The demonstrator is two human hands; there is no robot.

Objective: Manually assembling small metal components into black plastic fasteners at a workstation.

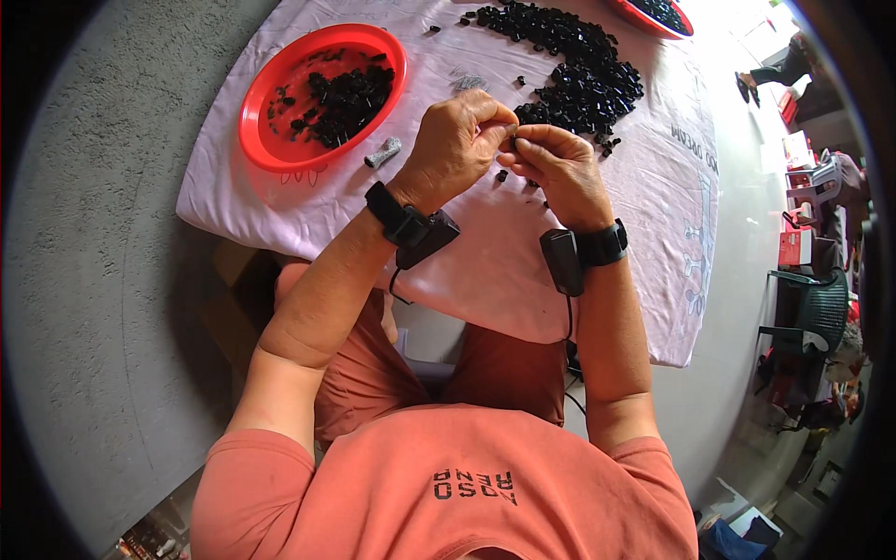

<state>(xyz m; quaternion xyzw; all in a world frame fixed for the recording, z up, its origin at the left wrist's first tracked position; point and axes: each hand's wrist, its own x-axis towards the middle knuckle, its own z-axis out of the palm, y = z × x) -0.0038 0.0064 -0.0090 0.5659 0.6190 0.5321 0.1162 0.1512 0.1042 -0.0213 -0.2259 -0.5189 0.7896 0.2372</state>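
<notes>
My left hand (450, 145) and my right hand (567, 175) meet fingertip to fingertip over the cloth-covered table. Both are closed in a pinch around a small black piece (512, 142), mostly hidden by the fingers. Just beyond the right hand spreads a heap of small shiny black pieces (590, 91). A few loose ones lie near the hands, one black piece (502, 175) right below the fingertips. Left of my left hand stands a red basin (271, 145), holding more black pieces (350, 101).
A pale printed cloth (504, 252) covers the table. On it, between basin and left wrist, lies a small grey speckled object (383, 152). Another red basin (679, 28) with black pieces stands at the far right. A green chair (812, 308) is on the floor to the right.
</notes>
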